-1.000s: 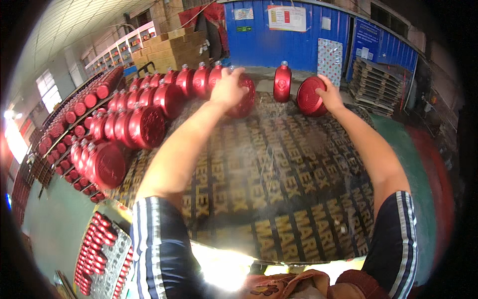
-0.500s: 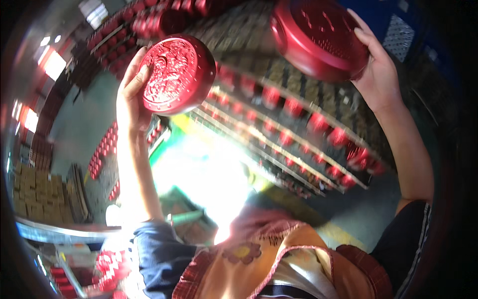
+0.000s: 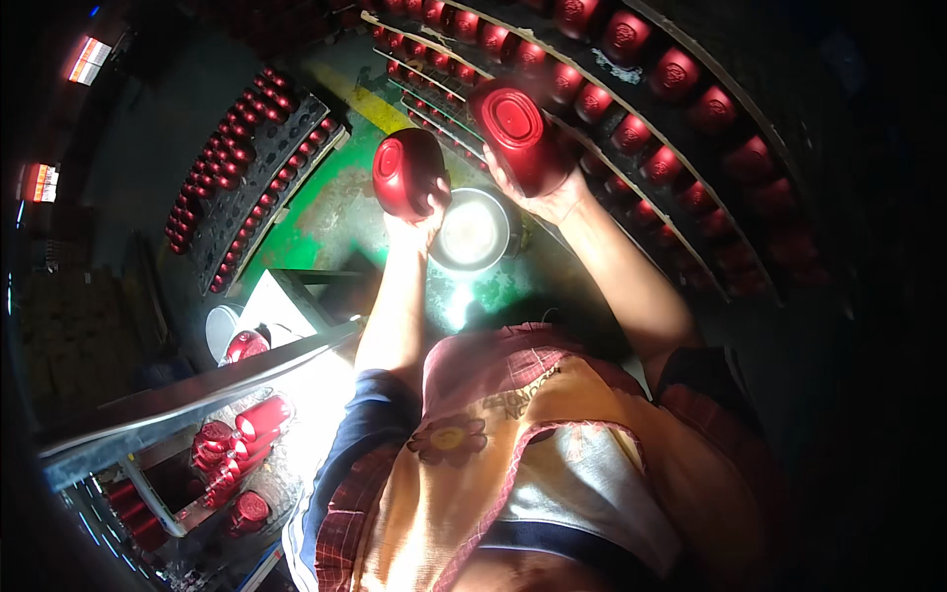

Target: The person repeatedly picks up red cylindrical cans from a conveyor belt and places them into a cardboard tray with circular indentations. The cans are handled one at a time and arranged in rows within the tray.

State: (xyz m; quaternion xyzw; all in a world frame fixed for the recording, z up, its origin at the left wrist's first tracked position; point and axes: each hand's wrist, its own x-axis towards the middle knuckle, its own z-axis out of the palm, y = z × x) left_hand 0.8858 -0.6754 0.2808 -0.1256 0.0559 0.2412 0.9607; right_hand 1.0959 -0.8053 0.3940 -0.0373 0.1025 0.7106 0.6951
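The person wears an orange-tan apron [image 3: 400, 523] with a maroon checked panel [image 3: 493, 357] at its edge farthest from the neck. Beside that panel sit a brownish flower [image 3: 449, 437] with a yellow centre and dark lettering [image 3: 523, 395]. Reddish piping [image 3: 513, 464] borders the neckline; checked frills [image 3: 345, 493] edge the shoulders. Beneath shows a pale grey shirt [image 3: 582, 483] with a navy band [image 3: 567, 538]; the left sleeve [image 3: 380, 409] is dark blue.

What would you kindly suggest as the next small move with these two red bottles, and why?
Perhaps bring the left bottle and right bottle over the round container: the left hand and right hand each grip one, bases facing the camera, and the container's bright opening shows between the hands.
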